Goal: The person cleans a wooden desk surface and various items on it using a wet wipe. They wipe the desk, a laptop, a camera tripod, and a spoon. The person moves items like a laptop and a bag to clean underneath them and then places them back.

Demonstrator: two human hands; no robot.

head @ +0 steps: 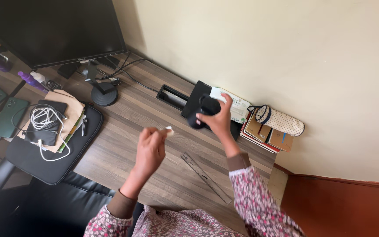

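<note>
The right hand [219,119] grips a dark rounded object [202,115] (a camera-like body, hard to tell) raised above the desk's [154,127] far edge by the wall. The left hand [151,148], nearer the front edge, pinches a small white piece [169,131] that lies just left of the object, a clear ruler [206,177] flat beneath.

Hands [218,119] with dark object [202,112]
</note>
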